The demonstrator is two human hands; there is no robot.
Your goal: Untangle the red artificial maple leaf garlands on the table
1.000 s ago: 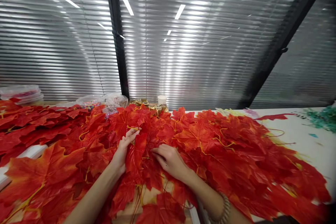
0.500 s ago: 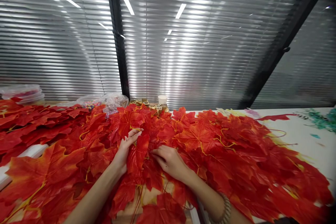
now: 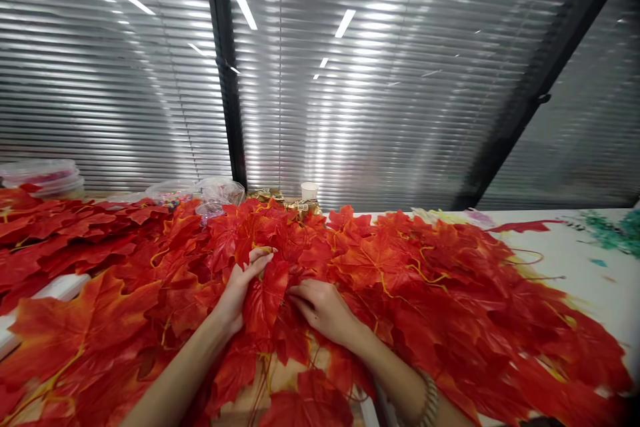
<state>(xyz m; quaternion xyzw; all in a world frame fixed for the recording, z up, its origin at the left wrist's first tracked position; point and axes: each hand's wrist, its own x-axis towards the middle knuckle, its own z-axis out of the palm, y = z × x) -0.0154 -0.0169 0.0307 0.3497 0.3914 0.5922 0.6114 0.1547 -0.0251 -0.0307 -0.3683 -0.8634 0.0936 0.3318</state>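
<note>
Mid-frame leaf [image 3: 266, 303] now faces out wider — handling seemingly ongoing. Left hand [image 3: 241, 288] half-curled, right hand [image 3: 323, 307] bunched — can't tell either's grip.

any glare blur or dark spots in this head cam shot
Head view: bright streaks glare across the blinds; head view: both right-hand corners fall dark; head view: green scraps at far right look soft, red leaves mid-frame crisper.
</note>
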